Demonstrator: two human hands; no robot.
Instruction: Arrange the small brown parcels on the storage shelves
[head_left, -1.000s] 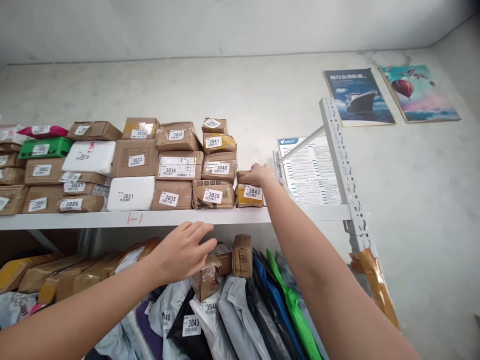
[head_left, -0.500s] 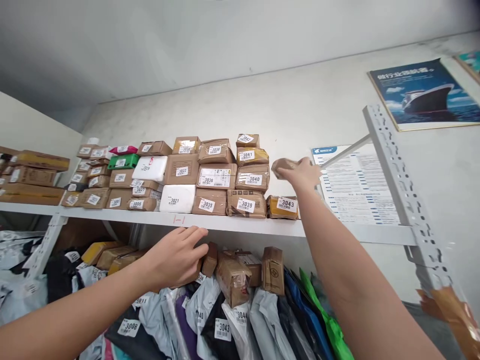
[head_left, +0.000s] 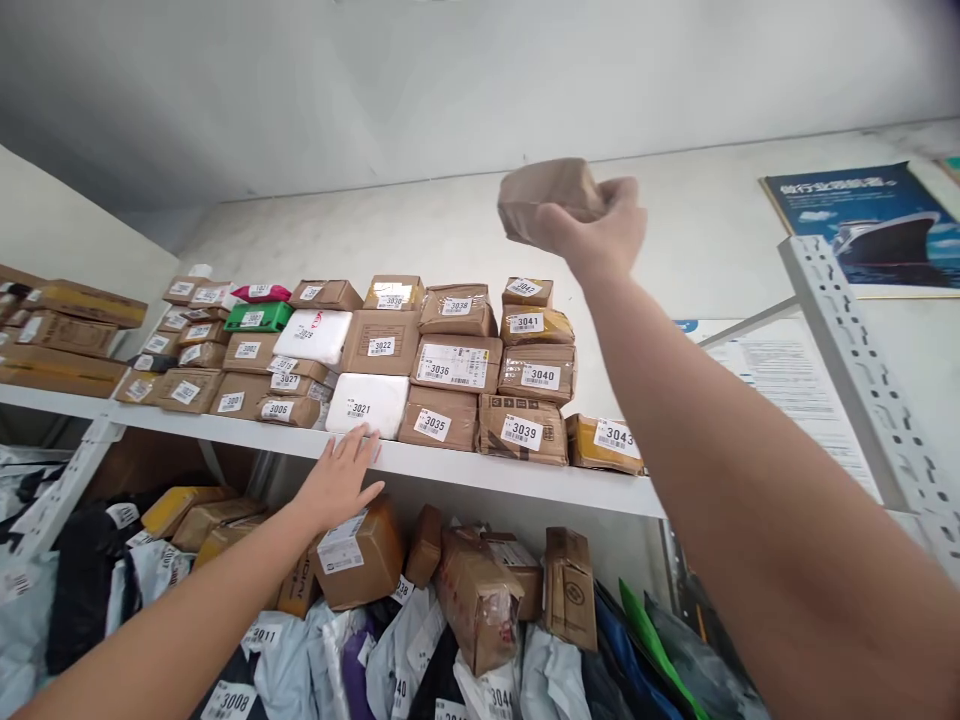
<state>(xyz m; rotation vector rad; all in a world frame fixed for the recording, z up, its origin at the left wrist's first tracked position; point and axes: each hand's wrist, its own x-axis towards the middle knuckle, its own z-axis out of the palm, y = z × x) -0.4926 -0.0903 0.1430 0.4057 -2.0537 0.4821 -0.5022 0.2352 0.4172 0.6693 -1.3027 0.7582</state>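
My right hand is closed round a small brown parcel, held up against the wall above the stacked boxes. Below it, the box labelled 3042 tops a column over boxes 3041, 3040 and 3039. To the right of that column sits the low box 3043. My left hand has its fingers spread at the front edge of the white shelf, just under the white parcel 3021; the fingertips seem to rest on the edge.
Several numbered boxes stand in columns along the shelf, with longer cartons at far left. Under it are bagged parcels and loose boxes. A perforated metal post rises at right, near a ship poster.
My right hand has lifted the brown parcel up and to the left. My left hand has moved to the shelf edge with its fingers spreading. The view has shifted slightly.
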